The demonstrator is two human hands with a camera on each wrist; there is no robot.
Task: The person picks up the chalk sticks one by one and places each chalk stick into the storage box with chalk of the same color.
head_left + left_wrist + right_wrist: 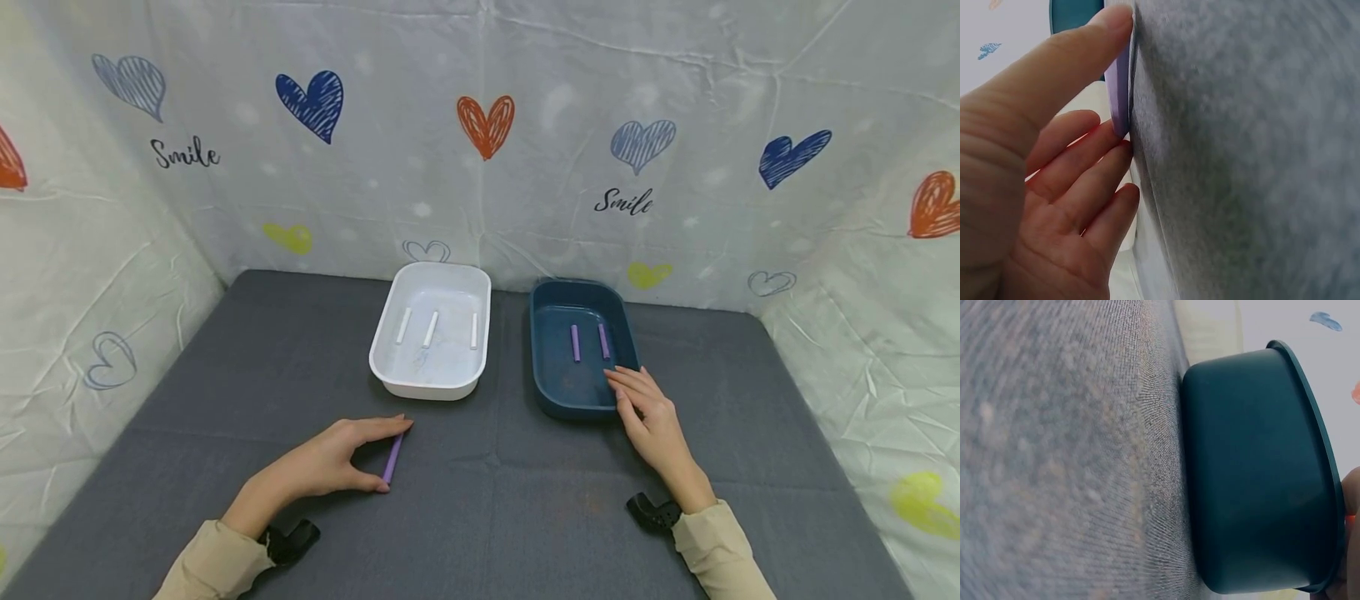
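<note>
My left hand (pixel 330 458) pinches a purple chalk stick (pixel 393 458) lengthwise, thumb at the near end and a finger at the far end. The left wrist view shows this purple chalk (pixel 1120 94) right against the grey cloth. Over at the blue tray (pixel 547 400), my right hand (pixel 652 417) lies across the near right rim, fingers extended over the inside. Two purple chalk sticks (pixel 575 343) lie in that tray. In the right wrist view the blue tray's outer wall (pixel 1254 475) fills the middle; only a sliver of hand shows at the right edge.
A white tray (pixel 431 390) stands left of the blue one, with three white chalk sticks (pixel 431 329) lying apart in it. Grey cloth (pixel 487 517) covers the table. A pale curtain (pixel 405 183) printed with hearts hangs behind and at both sides.
</note>
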